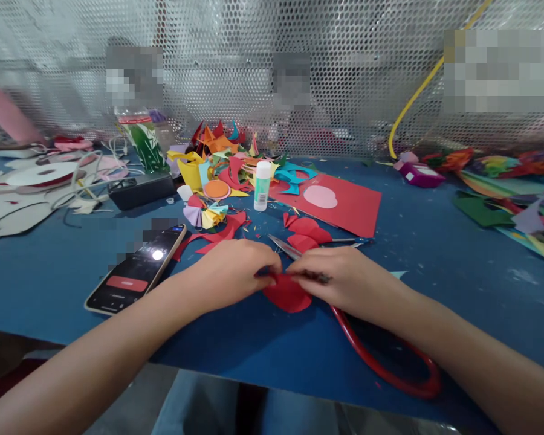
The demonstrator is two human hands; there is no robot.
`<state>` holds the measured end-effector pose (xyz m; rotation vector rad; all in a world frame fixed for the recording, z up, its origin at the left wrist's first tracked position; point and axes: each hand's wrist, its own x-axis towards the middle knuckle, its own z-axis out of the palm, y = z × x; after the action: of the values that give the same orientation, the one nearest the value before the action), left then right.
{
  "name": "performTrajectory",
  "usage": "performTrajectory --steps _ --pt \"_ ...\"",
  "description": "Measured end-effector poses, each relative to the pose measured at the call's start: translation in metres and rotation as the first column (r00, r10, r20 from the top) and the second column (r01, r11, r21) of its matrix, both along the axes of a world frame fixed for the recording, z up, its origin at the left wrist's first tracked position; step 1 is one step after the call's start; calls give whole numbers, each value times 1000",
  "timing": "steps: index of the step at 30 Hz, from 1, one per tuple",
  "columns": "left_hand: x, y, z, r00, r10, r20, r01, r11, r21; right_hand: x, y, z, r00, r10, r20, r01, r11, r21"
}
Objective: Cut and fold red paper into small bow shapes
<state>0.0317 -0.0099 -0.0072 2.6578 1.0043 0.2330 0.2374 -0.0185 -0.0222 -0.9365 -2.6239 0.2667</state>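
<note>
My left hand (229,272) and my right hand (344,278) meet over a small red paper piece (286,295) lying on the blue table (457,266). Both pinch its upper edge with the fingertips. Scissors with a red handle loop (390,368) lie under my right hand, their blades (283,244) pointing away to the upper left. Several red paper petals (304,229) sit just beyond my hands.
A phone (138,272) with a lit screen lies left of my left arm. A glue stick (262,185) stands behind, next to a red sheet (344,205) and a heap of coloured paper scraps (222,163). More coloured paper (517,199) is at the right; a mesh screen (263,60) closes the back.
</note>
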Motion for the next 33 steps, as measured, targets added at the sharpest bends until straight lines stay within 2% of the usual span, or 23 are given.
performTrajectory --steps 11,26,29,33 --pt "-4 -2 4 984 -160 -84 164 985 46 3 0 9 974 171 151 -155 981 -114" --pt "-3 -6 3 982 -140 -126 154 982 108 5 0 5 966 195 168 -176 977 -123" --pt "-1 -8 2 980 -132 -146 154 977 148 4 -1 3 968 180 177 -169 983 -76" --pt "3 -13 -1 958 -192 -211 237 948 212 -1 -4 2 950 208 234 -219 975 25"
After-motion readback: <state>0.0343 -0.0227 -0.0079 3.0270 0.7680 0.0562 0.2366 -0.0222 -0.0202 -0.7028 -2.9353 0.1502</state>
